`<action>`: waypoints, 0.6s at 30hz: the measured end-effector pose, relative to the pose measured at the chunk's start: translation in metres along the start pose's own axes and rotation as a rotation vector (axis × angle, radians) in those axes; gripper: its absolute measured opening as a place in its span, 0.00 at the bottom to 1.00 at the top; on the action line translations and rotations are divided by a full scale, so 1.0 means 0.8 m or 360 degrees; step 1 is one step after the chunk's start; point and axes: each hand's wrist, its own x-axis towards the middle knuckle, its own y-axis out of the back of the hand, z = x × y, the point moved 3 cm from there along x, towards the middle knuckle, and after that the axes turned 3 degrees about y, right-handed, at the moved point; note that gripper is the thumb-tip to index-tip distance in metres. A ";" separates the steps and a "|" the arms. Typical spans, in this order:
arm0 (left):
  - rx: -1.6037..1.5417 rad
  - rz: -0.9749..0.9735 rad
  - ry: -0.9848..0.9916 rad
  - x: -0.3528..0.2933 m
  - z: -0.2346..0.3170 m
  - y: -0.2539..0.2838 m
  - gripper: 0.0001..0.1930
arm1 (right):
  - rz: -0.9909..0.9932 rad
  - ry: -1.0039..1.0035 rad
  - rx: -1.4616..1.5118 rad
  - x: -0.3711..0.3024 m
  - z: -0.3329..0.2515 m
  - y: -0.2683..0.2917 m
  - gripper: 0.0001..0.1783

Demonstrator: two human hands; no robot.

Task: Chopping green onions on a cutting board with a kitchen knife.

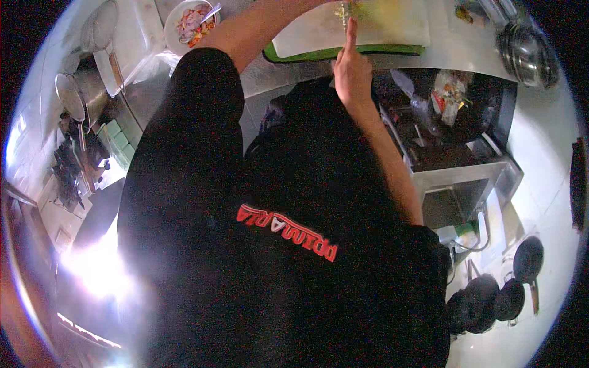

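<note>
My right hand (354, 75) is over the near edge of a pale cutting board (300, 35) with a green rim. Its index finger points straight forward and the other fingers curl closed around what appears to be a knife. Only a narrow strip of the knife (343, 17), speckled with pale yellow-green bits, shows beside the fingertip; the hand hides its handle. Finely cut yellow-green bits (374, 11) lie blurred on the board. My left forearm (261, 27) crosses toward the board's far left, and the left hand is beyond the upper edge of the picture.
Left of the board, a white bowl (173, 38) contains cut red and pinkish pieces and a spoon. A metal pot (92, 101) stands farther left. On the right are stacked metal bowls (526, 55), a dark recess with plastic bags (451, 101), and hanging black pans (481, 300).
</note>
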 end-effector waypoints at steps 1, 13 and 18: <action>0.0558 0.0019 -0.0140 -0.003 0.000 0.002 0.22 | -0.0010 0.0060 -0.0038 -0.001 0.005 0.002 0.47; 0.1568 0.0032 -0.0035 0.001 0.010 0.005 0.20 | -0.0120 0.0054 -0.0029 -0.006 -0.001 0.007 0.51; 0.1509 0.0073 -0.0292 0.001 0.024 0.001 0.21 | -0.0116 0.0001 0.0023 0.007 -0.005 0.019 0.48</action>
